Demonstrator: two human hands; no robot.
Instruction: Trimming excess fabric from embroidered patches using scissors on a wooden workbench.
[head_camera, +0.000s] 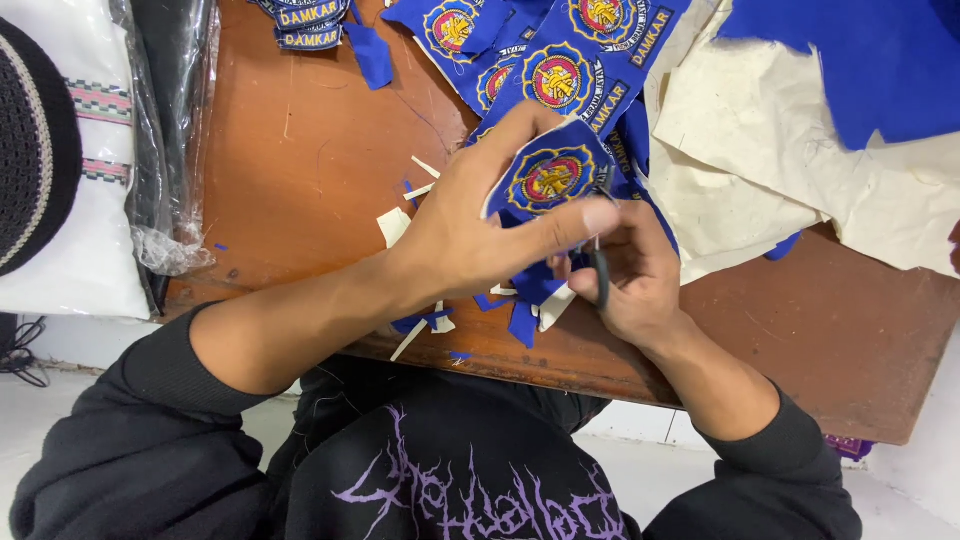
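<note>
One embroidered patch (548, 178), blue with a round red-and-yellow emblem, is held above the tabletop (300, 150) in the closed grip of the left hand (470, 235), thumb laid across its lower edge. Small dark-handled scissors (601, 270) are held by the right hand (630, 275), fingers closed on the handles, blades at the patch's right edge. Trimming is judged partly done: blue and cream offcuts (530, 310) lie beneath the hands, and finished patches (305, 20) are stacked at the far edge. Several uncut patches (560, 75) remain on their blue cloth, beside cream backing fabric (760, 130).
</note>
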